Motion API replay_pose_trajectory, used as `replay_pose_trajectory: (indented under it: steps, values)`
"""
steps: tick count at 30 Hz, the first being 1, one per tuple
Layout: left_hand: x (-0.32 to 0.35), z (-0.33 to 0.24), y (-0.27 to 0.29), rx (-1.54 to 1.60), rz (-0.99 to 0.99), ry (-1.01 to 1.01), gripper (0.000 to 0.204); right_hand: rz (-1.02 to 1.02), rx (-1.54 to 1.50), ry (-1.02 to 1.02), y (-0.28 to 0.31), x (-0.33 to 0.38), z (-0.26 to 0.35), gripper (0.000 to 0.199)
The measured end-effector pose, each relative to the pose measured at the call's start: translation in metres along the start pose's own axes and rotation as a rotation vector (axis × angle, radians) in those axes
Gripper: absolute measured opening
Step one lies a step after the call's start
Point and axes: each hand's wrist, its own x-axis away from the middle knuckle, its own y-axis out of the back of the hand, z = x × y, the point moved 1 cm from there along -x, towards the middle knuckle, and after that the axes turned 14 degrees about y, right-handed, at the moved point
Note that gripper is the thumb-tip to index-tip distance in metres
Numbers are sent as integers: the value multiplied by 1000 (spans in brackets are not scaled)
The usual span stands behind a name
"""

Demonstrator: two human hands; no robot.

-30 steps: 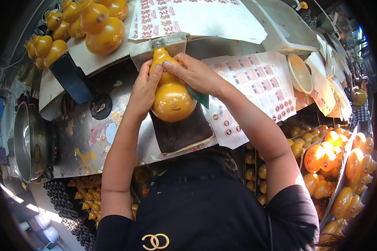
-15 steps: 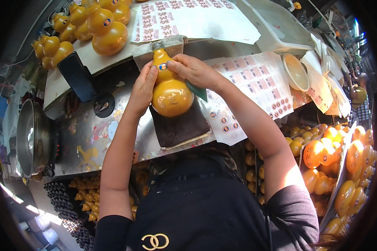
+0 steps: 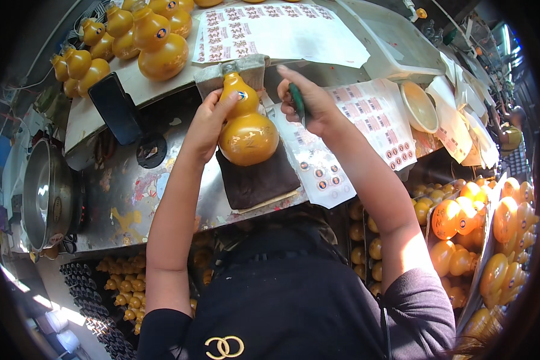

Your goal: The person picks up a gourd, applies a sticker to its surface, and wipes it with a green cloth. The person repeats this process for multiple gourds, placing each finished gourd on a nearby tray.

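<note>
My left hand grips the upper left side of a glossy yellow gourd-shaped bottle. A small round blue-and-orange decal sits on its upper bulb, and dark markings show on the lower one. The bottle leans with its clear neck on a folded grey cloth and its base over a dark pad. To the right, apart from the bottle, my right hand holds a thin green scraper upright between its curled fingers, thumb raised. Part of the scraper is hidden by the fingers.
A decal sheet lies to the right, beside a shallow bowl. Another printed sheet is at the back, near a white tub. Finished-looking gourds and a phone stand left, above a metal pan. Gourds fill crates below.
My right hand has left the bottle's upper bulb and moved right, lifting the green scraper into clearer view. My left hand keeps its hold, and the decal faces slightly more to the right.
</note>
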Motion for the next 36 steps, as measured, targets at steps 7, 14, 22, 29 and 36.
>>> replay_pose_trajectory:
  steps: [7, 14, 22, 29, 36]
  values:
    - [-15, 10, 1, -64, -87, -14, 39, 119, 463, 156, -25, -16, -19, 50]
    - [-13, 11, 3, 39, -38, -1, 33, 204, 532, 196, -18, -28, -24, 50]
    - [-12, 13, 6, 34, 28, -34, 36, 259, 539, 197, -14, -34, -25, 49]
    - [-8, 8, 7, 72, 115, 21, 44, 269, 19, 34, -5, -18, -7, 38]
    - [-4, 13, 13, -32, 132, -45, 50, 448, 719, 627, -36, -25, 34, 31]
